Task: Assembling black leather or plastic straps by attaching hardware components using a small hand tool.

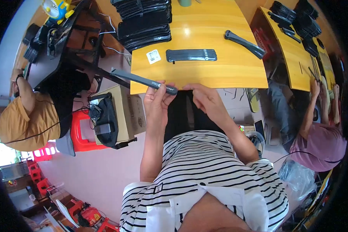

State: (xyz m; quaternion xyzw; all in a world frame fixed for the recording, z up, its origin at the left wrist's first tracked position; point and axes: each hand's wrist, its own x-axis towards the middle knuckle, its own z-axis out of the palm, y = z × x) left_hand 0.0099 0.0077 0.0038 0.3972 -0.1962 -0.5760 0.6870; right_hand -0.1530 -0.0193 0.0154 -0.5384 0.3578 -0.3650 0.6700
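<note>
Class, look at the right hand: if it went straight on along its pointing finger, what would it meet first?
Probably the rounded end of the dark strip held in the left hand, though depth is unclear.

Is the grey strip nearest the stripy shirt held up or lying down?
Held up: the left hand grips the strip near one end; its other end reaches beyond the table.

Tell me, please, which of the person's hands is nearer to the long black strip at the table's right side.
Right hand: it is by the near table edge, short of the black strip and to its left; the left hand, holding a grey strip, is farther left.
</note>
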